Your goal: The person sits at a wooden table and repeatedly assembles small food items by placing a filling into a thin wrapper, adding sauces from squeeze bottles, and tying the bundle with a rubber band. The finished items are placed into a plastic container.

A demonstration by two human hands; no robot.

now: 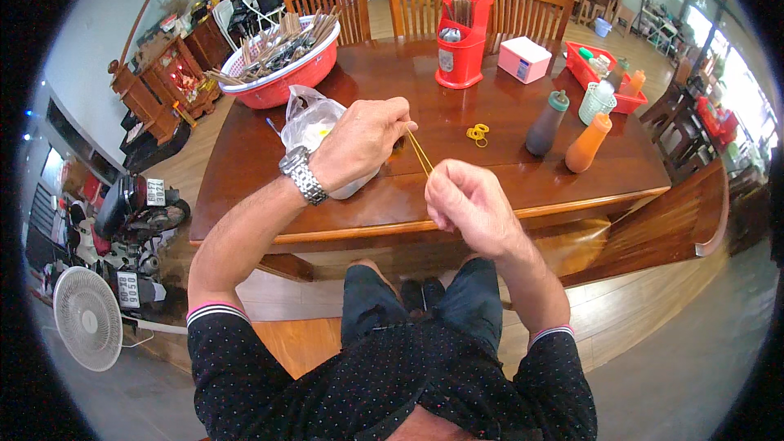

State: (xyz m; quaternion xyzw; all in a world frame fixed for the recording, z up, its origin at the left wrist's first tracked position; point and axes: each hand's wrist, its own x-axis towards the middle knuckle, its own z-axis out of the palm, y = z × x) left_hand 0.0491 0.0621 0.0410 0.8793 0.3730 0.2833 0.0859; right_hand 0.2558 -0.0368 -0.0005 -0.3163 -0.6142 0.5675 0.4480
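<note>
A yellow rubber band (419, 151) is stretched between my two hands above the table's near edge. My left hand (359, 139), with a metal watch on its wrist, is closed on the band's far end. My right hand (465, 200) pinches the near end and is lower and closer to me. Below and beside my left hand lies a clear plastic bag (304, 112) with something white and yellow inside; my hand and wrist hide part of it. A small heap of yellow rubber bands (478, 133) rests on the table to the right.
On the wooden table (384, 73) stand a red basin (286, 86) of chopsticks, a red utensil holder (461, 65), a pink-and-white box (523, 60), a dark sauce bottle (545, 126), an orange bottle (586, 147) and a red tray (635, 104). Wooden chairs surround it; a fan (87, 318) stands left.
</note>
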